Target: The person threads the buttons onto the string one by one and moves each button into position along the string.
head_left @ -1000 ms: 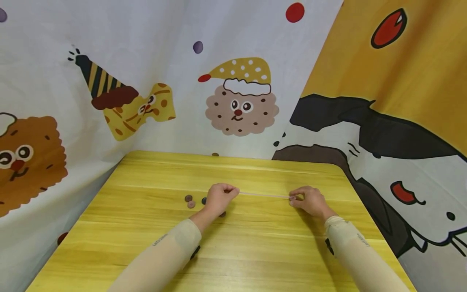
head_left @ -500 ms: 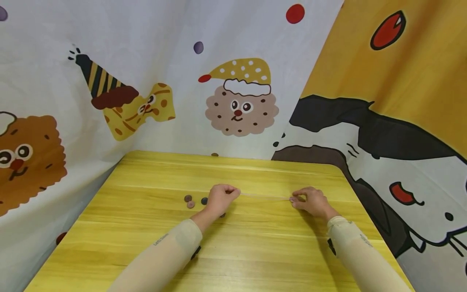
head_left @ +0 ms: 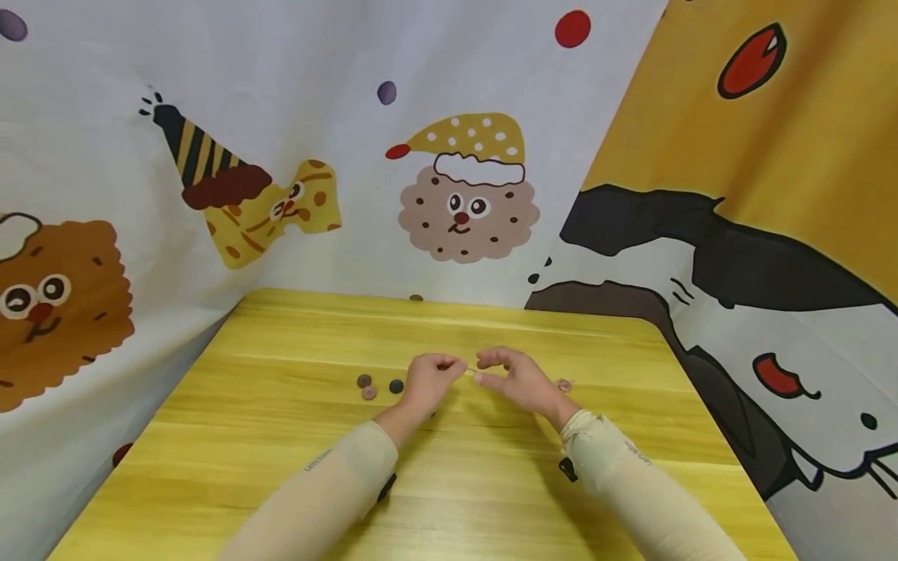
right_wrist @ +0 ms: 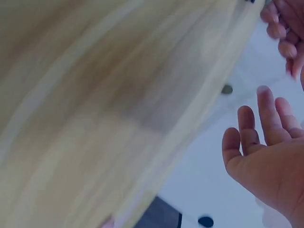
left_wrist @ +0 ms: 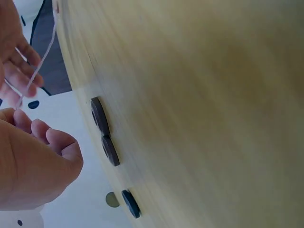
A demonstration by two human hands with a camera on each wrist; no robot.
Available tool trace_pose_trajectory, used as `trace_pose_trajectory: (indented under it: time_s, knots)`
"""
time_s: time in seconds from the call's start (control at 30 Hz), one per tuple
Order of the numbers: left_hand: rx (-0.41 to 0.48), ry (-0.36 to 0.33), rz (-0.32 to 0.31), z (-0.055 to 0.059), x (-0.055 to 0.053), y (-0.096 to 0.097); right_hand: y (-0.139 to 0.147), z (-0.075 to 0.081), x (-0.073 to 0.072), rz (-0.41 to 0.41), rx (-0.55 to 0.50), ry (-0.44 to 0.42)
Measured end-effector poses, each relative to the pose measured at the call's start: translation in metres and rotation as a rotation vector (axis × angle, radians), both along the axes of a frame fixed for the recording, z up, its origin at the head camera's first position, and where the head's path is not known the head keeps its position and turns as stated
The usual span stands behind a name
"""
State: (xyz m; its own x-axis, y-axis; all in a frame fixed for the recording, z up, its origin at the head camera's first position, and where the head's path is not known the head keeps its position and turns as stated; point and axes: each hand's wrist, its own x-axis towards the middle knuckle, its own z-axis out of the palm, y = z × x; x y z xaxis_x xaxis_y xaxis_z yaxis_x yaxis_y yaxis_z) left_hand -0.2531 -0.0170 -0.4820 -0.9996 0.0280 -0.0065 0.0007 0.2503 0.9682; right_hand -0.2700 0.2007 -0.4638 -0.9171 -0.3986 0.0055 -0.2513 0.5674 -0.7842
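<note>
My left hand (head_left: pixel 428 384) pinches one end of a thin pale string (left_wrist: pixel 46 52) above the table. Close to its fingertips is my right hand (head_left: pixel 522 383), thumb and forefinger spread apart near the string. In the right wrist view the fingers (right_wrist: pixel 267 114) of that hand are extended. From the left fingertips the string runs past the right hand toward a small pinkish coil or disc (head_left: pixel 564 385) lying on the table, partly behind the right wrist. Left of the left hand lie a brown button (head_left: pixel 364 381), a pinkish-brown button (head_left: pixel 369 393) and a dark button (head_left: pixel 396 386).
The yellow wooden table (head_left: pixel 463 483) ends at a far edge against a white curtain (head_left: pixel 316 78) printed with cartoon figures. Another small dark disc (head_left: pixel 433 414) is mostly hidden by the left wrist. A printed orange and grey curtain (head_left: pixel 673 140) hangs at the right.
My right hand has let go of the pinkish end of the string, leaving it at the right, and has moved left close to my left hand. The left hand has barely moved.
</note>
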Motion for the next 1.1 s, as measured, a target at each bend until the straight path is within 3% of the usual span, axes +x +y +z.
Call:
trace_pose_trajectory:
  time_s: [0.23, 0.5, 0.6, 0.7, 0.83, 0.93, 1.1]
  knots:
    - [0.084, -0.034, 0.044, -0.002, 0.002, 0.009, -0.015, -0.014, 0.001, -0.082, -0.051, 0.031]
    - [0.109, -0.048, 0.054, -0.004, 0.005, 0.008, -0.016, -0.016, 0.001, -0.102, -0.071, 0.090]
    - [0.072, -0.043, 0.060, -0.001, 0.004, 0.001, -0.017, -0.016, 0.002, -0.112, -0.072, 0.084]
    - [-0.020, -0.003, 0.063, 0.003, 0.000, -0.017, -0.017, -0.014, 0.002, -0.120, -0.074, 0.072]
    - [-0.223, 0.086, 0.019, 0.010, -0.006, -0.051, -0.016, -0.012, 0.003, -0.128, -0.063, 0.065]
    - [-0.402, 0.126, -0.067, 0.011, -0.007, -0.074, -0.015, -0.012, 0.004, -0.129, -0.052, 0.059]
    - [-0.660, 0.218, -0.277, 0.004, 0.000, -0.092, -0.013, -0.013, 0.005, -0.115, -0.040, 0.044]
